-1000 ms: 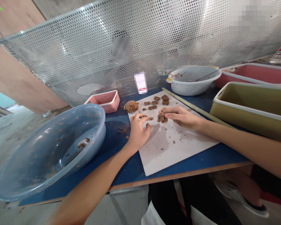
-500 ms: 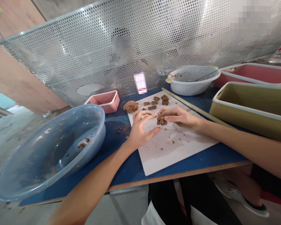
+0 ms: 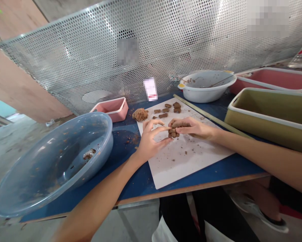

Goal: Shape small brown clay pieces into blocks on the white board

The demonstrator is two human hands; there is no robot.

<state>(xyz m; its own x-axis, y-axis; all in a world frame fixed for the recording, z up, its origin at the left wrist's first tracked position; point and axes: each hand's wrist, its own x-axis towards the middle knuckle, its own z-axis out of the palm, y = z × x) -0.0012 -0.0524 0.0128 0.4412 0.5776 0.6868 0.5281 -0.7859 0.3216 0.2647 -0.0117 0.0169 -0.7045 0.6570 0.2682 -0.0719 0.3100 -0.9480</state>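
A small stack of brown clay pieces [image 3: 173, 133] stands on the white board [image 3: 186, 158] on the blue table. My right hand [image 3: 191, 127] pinches a piece at the top of that stack, fingers pressed together. My left hand [image 3: 151, 139] is beside the stack, fingers apart and curved, its fingertips touching the stack's left side. Further back on the board lie several short clay logs [image 3: 169, 109], and a rough clay lump [image 3: 140, 114] sits at the board's far left corner.
A large blue plastic basin [image 3: 52, 161] sits at the left. A pink tray [image 3: 110, 108], a white bowl [image 3: 206, 85], an olive bin [image 3: 269, 114] and a pink bin [image 3: 274, 79] line the back and right. A long stick [image 3: 211, 117] lies beside the board. Perforated metal screen behind.
My left hand has lifted off the board and moved right, its fingers now meeting the clay stack. My right hand has stayed on the stack, shifting slightly.
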